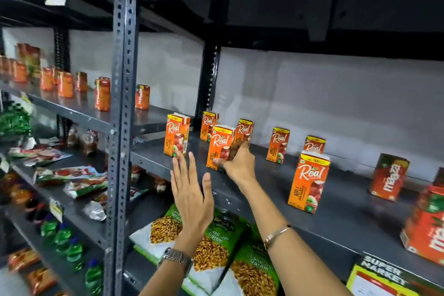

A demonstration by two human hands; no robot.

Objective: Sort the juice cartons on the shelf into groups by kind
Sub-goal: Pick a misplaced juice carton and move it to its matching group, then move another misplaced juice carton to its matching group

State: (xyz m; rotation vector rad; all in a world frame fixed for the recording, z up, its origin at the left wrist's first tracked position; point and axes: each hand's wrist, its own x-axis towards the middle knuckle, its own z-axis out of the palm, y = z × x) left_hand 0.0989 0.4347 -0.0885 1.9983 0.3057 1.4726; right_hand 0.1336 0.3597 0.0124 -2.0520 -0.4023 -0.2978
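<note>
Fingers [236,149] of the right hand [237,163] close around one orange apple carton [219,145] standing near the front edge of the grey shelf [264,182], while the left hand [192,197] hovers flat and spread just below that edge, holding nothing. Six apple cartons in all stand upright and apart on this shelf, the largest-looking one [308,181] nearest the camera on the right. Three red mango cartons [389,176] show at the far right, one cut by the frame.
</note>
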